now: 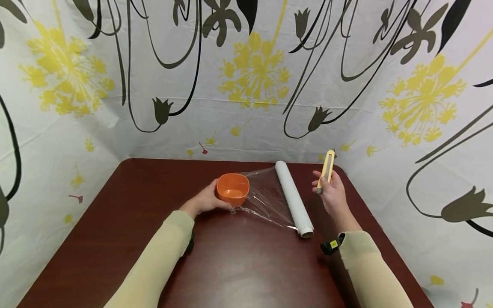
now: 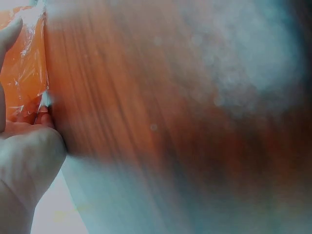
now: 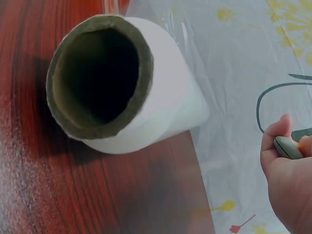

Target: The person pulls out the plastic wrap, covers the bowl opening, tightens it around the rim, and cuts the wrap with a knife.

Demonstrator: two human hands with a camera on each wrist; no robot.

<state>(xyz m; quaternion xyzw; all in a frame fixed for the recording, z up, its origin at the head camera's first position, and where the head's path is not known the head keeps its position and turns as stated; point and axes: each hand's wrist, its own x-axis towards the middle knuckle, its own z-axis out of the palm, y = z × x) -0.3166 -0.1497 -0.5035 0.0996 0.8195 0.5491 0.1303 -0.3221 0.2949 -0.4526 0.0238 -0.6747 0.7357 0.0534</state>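
Observation:
An orange bowl (image 1: 233, 189) is in my left hand (image 1: 208, 197), whose fingers and thumb grip its left side. Clear plastic wrap (image 1: 265, 194) stretches from the bowl to a white roll of plastic wrap (image 1: 294, 199) on the table. In the left wrist view, creased film lies against the orange bowl (image 2: 27, 63) beside the thumb. To the right of the roll, my right hand (image 1: 333, 194) holds a yellow utility knife (image 1: 328, 167) pointing up and away. Only the grey end of the knife (image 3: 287, 147) shows in the right wrist view; whether its blade is out, I cannot tell.
The dark red-brown table (image 1: 231, 265) has its far edge close behind the roll. A white curtain with flower prints (image 1: 239, 128) hangs behind and on both sides. The roll's open cardboard core (image 3: 97, 78) faces the right wrist camera.

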